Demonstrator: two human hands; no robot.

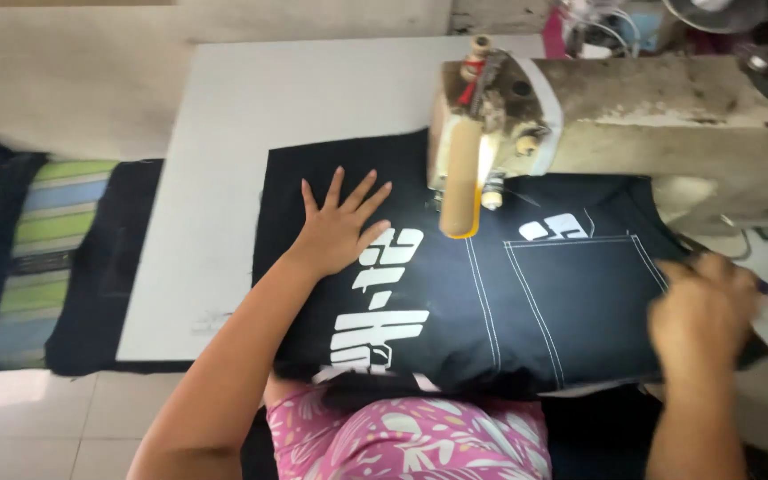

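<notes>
Pink patterned clothing (406, 440) fills the bottom edge as a person works at a white table (224, 178), where a black cloth (571, 311) with white lettering and white-stitched pocket lines is spread under a worn beige sewing machine (633, 124). Fingers fanned wide, the left hand (340, 227) lies flat on the cloth's left part, while the blurred right hand (704, 307) grips its right edge beside the stitched pocket.
</notes>
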